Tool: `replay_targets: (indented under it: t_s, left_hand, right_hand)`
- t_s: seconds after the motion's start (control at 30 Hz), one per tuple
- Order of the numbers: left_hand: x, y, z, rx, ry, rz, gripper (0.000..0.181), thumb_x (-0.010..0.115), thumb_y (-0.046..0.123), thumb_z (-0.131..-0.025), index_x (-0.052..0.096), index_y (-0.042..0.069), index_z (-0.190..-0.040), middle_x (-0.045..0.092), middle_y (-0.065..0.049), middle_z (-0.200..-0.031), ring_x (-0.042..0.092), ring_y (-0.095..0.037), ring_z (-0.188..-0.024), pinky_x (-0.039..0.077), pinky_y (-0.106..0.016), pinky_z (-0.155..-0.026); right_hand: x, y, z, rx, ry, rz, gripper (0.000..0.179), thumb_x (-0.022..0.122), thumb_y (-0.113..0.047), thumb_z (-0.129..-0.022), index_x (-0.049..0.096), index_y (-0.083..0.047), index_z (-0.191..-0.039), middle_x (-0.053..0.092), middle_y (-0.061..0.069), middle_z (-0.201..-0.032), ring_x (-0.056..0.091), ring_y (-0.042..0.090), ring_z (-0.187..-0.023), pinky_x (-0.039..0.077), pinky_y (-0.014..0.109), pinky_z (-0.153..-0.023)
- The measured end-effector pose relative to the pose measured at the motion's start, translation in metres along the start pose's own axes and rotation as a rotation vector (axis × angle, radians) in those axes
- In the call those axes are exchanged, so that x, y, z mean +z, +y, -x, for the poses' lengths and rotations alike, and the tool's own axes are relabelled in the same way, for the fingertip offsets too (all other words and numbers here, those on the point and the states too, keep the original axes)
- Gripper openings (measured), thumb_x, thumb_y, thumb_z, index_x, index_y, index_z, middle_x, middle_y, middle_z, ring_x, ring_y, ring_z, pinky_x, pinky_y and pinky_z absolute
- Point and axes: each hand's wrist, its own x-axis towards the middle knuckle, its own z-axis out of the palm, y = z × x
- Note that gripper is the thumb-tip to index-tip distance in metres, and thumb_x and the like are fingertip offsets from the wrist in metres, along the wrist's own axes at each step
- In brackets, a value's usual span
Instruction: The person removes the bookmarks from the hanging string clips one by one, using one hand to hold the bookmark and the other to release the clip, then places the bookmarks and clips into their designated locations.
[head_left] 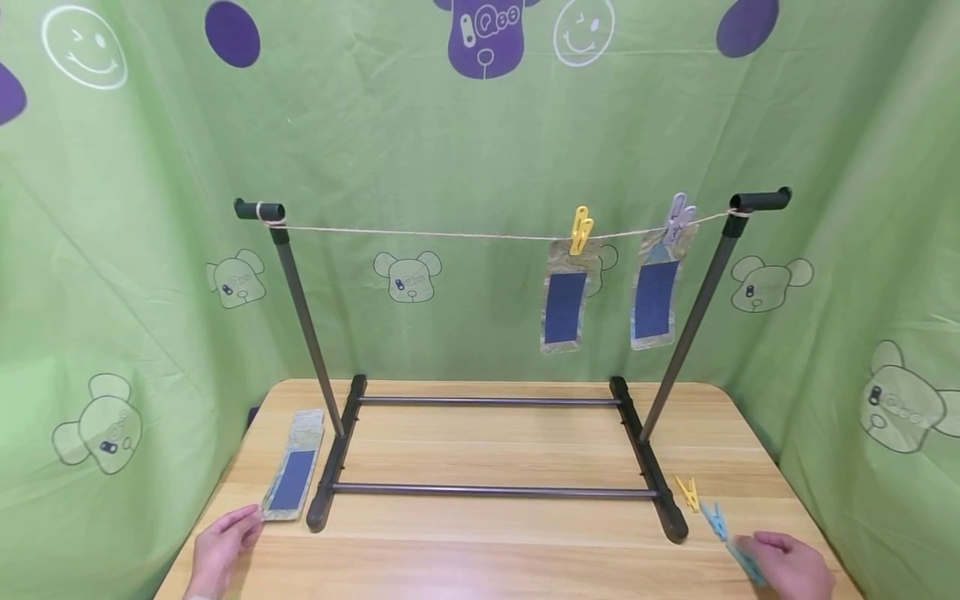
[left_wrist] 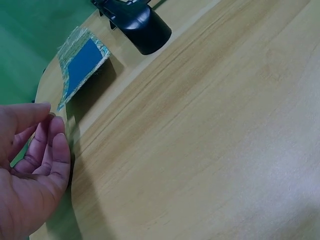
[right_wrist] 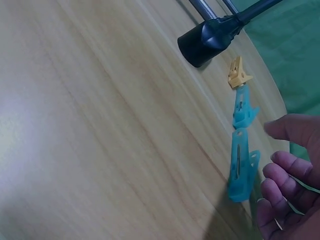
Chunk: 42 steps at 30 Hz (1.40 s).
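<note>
Loose-fingered right hand (head_left: pixel 789 568) beside blue clip (right_wrist: pixel 239 172), card (head_left: pixel 293 479) pinched at edge by left hand (head_left: pixel 225 543), broad tabletop (head_left: pixel 487 550) between.

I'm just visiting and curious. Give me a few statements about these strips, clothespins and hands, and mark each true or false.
1. Two blue-centred strips hang from the string. True.
2. A green clothespin holds the rightmost hanging strip. False: a purple clothespin holds it.
3. A yellow clothespin and two blue clothespins lie on the table. True.
4. The third strip lies between the stand's two feet. False: it lies outside, beside the stand's left foot.
5. The right hand is at the third strip's corner. False: the left hand is; the right hand is by the blue clothespins.
</note>
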Motion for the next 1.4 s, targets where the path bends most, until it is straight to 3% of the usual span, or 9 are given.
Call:
replay_targets:
  t_s: [0.2, 0.4, 0.63, 0.87, 0.93, 1.07, 1.17, 1.3, 1.4]
  left_hand:
    - [0.0, 0.006, 0.001, 0.0, 0.024, -0.045, 0.009, 0.064, 0.008, -0.092, 0.068, 0.016, -0.093, 0.067, 0.005, -0.083, 0.063, -0.007, -0.078, 0.057, -0.023, -0.077]
    - [0.004, 0.015, 0.004, 0.036, 0.071, -0.092, 0.007, 0.062, 0.018, -0.096, 0.066, 0.014, -0.1, 0.065, 0.007, -0.087, 0.063, -0.005, -0.079, 0.057, -0.023, -0.074]
    - [0.008, 0.027, 0.007, 0.079, 0.05, -0.07, 0.015, 0.06, 0.022, -0.097, 0.062, 0.009, -0.104, 0.064, 0.004, -0.089, 0.063, -0.006, -0.08, 0.056, -0.022, -0.073]
    - [-0.002, 0.011, -0.02, 0.218, 0.02, 0.068, 0.019, 0.065, 0.023, -0.094, 0.064, 0.005, -0.102, 0.068, 0.0, -0.089, 0.067, -0.01, -0.075, 0.058, -0.023, -0.065]
    - [-0.006, 0.005, -0.03, 0.248, 0.019, 0.06, 0.019, 0.065, 0.025, -0.095, 0.063, 0.009, -0.104, 0.068, 0.0, -0.093, 0.067, -0.01, -0.077, 0.058, -0.023, -0.067]
    - [-0.008, 0.001, -0.041, 0.282, 0.004, 0.078, 0.017, 0.066, 0.026, -0.094, 0.064, 0.012, -0.103, 0.069, -0.002, -0.096, 0.067, -0.009, -0.077, 0.058, -0.024, -0.067]
    - [0.0, 0.016, -0.028, 0.294, 0.002, 0.071, 0.015, 0.064, 0.022, -0.095, 0.064, 0.008, -0.102, 0.069, -0.001, -0.094, 0.068, -0.011, -0.077, 0.058, -0.025, -0.066]
    - [0.017, 0.049, 0.004, 0.272, 0.026, 0.027, 0.017, 0.057, 0.019, -0.099, 0.06, 0.003, -0.104, 0.068, 0.007, -0.088, 0.066, -0.01, -0.078, 0.058, -0.023, -0.067]
    - [0.027, 0.067, 0.018, 0.226, 0.052, 0.002, 0.016, 0.055, 0.018, -0.1, 0.058, 0.003, -0.106, 0.066, 0.012, -0.085, 0.065, -0.009, -0.079, 0.056, -0.02, -0.068]
  right_hand:
    - [-0.004, -0.003, -0.001, -0.076, 0.048, -0.007, 0.064, 0.064, -0.057, -0.086, 0.067, 0.005, -0.103, 0.068, 0.018, -0.089, 0.059, 0.041, -0.09, 0.04, 0.053, -0.082]
    - [-0.011, -0.014, 0.003, -0.105, 0.086, -0.063, 0.068, 0.064, -0.057, -0.086, 0.063, 0.005, -0.113, 0.068, 0.009, -0.085, 0.058, 0.022, -0.075, 0.039, 0.043, -0.074]
    - [-0.015, -0.027, 0.008, -0.095, 0.117, -0.117, 0.073, 0.061, -0.059, -0.087, 0.056, 0.003, -0.124, 0.069, 0.014, -0.091, 0.053, 0.033, -0.094, 0.032, 0.052, -0.092]
    - [-0.019, -0.036, 0.012, -0.131, 0.147, -0.165, 0.069, 0.061, -0.056, -0.089, 0.054, 0.001, -0.127, 0.069, 0.01, -0.093, 0.05, 0.033, -0.098, 0.024, 0.056, -0.099]
    - [-0.021, -0.039, 0.014, -0.134, 0.152, -0.182, 0.067, 0.062, -0.056, -0.088, 0.056, 0.0, -0.125, 0.067, -0.002, -0.085, 0.052, 0.024, -0.092, 0.024, 0.054, -0.1]
    - [-0.026, -0.044, 0.02, -0.158, 0.179, -0.193, 0.057, 0.064, -0.053, -0.088, 0.061, -0.005, -0.118, 0.055, -0.026, -0.075, 0.05, 0.0, -0.072, 0.033, 0.034, -0.087]
    - [-0.029, -0.051, 0.026, -0.187, 0.197, -0.191, 0.052, 0.065, -0.051, -0.088, 0.063, -0.007, -0.116, 0.053, -0.031, -0.074, 0.047, -0.01, -0.066, 0.035, 0.024, -0.07]
    - [-0.032, -0.062, 0.033, -0.214, 0.193, -0.213, 0.05, 0.065, -0.049, -0.089, 0.064, -0.008, -0.116, 0.054, -0.03, -0.076, 0.048, -0.012, -0.068, 0.039, 0.018, -0.062]
    - [-0.033, -0.069, 0.039, -0.23, 0.189, -0.235, 0.047, 0.066, -0.047, -0.089, 0.064, -0.008, -0.115, 0.055, -0.03, -0.076, 0.05, -0.012, -0.069, 0.041, 0.015, -0.06]
